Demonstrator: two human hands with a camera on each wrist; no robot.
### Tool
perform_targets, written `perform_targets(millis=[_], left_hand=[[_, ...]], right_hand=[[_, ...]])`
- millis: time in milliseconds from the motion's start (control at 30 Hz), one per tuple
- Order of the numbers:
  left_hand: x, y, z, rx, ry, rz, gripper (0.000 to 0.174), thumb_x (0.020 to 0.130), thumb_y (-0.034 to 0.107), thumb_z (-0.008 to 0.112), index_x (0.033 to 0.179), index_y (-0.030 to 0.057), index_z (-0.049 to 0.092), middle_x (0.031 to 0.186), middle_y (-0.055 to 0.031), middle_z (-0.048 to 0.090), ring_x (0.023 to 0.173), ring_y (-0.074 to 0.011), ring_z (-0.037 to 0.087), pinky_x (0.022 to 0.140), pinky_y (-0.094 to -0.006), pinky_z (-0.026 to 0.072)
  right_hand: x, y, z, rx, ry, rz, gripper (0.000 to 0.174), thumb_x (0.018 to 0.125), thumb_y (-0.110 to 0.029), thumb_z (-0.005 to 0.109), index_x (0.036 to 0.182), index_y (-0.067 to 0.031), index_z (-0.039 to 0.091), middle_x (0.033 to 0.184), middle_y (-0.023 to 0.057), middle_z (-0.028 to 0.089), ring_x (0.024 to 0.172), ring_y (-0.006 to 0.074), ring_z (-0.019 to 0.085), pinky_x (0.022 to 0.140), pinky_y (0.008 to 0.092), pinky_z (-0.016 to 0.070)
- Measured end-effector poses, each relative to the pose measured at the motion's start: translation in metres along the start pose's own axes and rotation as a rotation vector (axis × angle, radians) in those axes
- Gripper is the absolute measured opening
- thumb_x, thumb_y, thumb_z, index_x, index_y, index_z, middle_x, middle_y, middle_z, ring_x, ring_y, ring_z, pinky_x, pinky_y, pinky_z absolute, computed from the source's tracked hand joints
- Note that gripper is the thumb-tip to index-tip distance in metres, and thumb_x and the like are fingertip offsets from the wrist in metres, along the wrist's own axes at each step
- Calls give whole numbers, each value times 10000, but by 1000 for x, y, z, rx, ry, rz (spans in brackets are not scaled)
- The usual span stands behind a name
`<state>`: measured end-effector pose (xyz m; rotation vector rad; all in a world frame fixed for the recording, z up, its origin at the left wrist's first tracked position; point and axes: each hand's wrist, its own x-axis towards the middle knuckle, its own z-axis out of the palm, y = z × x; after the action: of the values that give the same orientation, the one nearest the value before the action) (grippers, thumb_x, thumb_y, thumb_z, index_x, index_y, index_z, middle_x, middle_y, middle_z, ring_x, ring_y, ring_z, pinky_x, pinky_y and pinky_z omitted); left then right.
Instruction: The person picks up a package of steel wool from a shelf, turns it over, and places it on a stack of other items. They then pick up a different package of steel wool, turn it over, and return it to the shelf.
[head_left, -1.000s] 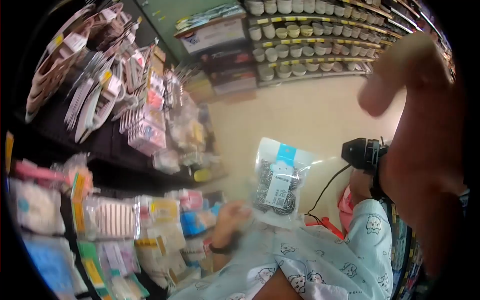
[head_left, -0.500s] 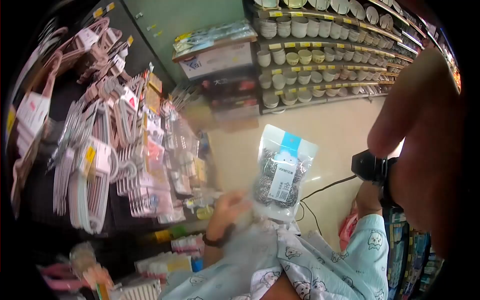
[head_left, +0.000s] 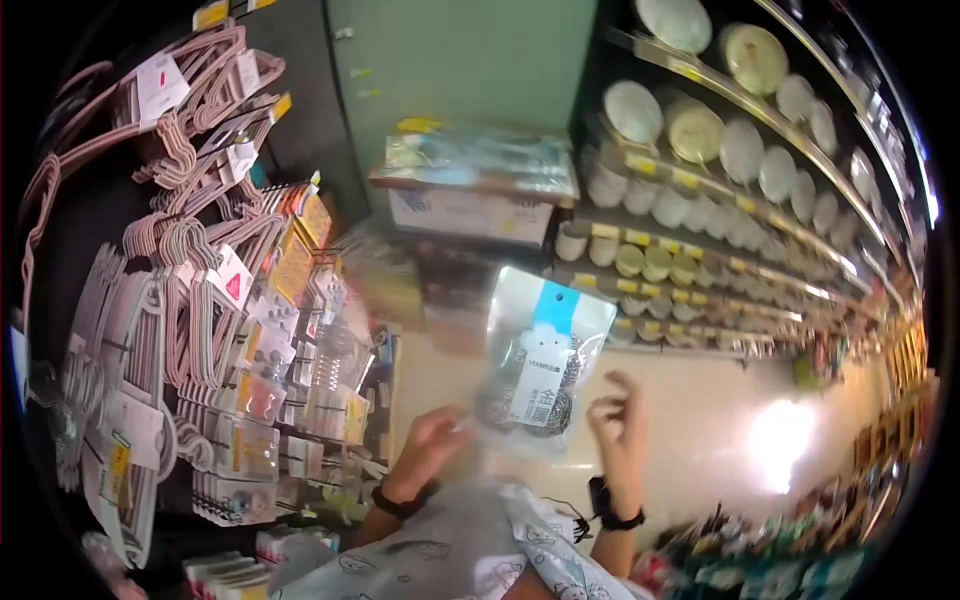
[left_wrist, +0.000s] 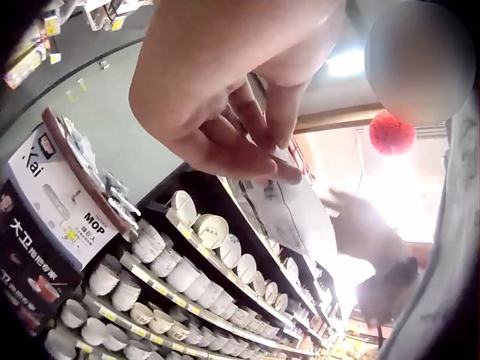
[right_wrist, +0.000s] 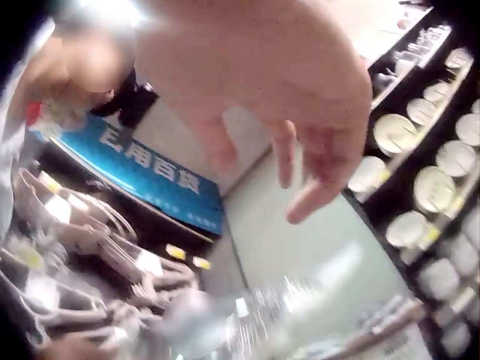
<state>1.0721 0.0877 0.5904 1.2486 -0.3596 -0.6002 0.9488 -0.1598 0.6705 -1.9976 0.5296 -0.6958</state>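
Note:
A clear-and-white pouch of wiry steel scouring balls (head_left: 545, 350), with a blue strip at its top, hangs upright in front of the body. My left hand (head_left: 430, 450) pinches its lower left edge between thumb and fingers. In the left wrist view the same left hand (left_wrist: 232, 97) has bent fingertips on the pouch's edge, and the pouch (left_wrist: 292, 217) sticks out beyond them. On the other side my right hand (head_left: 620, 435) is raised near the pouch, apart from it, its fingers loosely bent. The right wrist view shows this right hand (right_wrist: 277, 90) holding nothing, fingers pointing down.
Hangers (head_left: 185, 310) and small packaged goods crowd a rack on the left. Ahead stands a stack of boxes (head_left: 470, 215) beside a green panel (head_left: 460, 70). Shelves of bowls and plates (head_left: 690, 205) run along the right, above a pale floor (head_left: 690, 400).
My right hand has come down from close before the head camera to beside the pouch. The left hand keeps its hold, and the head view has tilted up towards the shelves.

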Motion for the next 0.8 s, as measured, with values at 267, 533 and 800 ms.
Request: perform_targets(millis=[267,533,800], left_hand=[[115,30,26,-69,35,-128,84,962,41,690,930,19,616,908,-15,632,838,-111,674,780,-280,558],[250,11,-29,-28,9,-124,125,968,138,709,1035,46,656,948,18,656,871,-73,643,665,-237,493],[411,25,-108,-70,94,35,337,951,138,736,1239,-11,645,1145,-40,662,1087,-138,647,943,-293,518]], right_hand=[[80,109,67,664,-299,371,363,980,-126,610,1268,93,584,1032,138,718,814,196,671,750,332,541],[219,136,123,479,-371,401,301,974,-192,665,1134,58,712,1023,73,742,888,132,645,822,308,497],[386,128,233,543,-352,291,263,975,-212,701,1085,24,738,990,28,731,912,104,611,856,288,462]])
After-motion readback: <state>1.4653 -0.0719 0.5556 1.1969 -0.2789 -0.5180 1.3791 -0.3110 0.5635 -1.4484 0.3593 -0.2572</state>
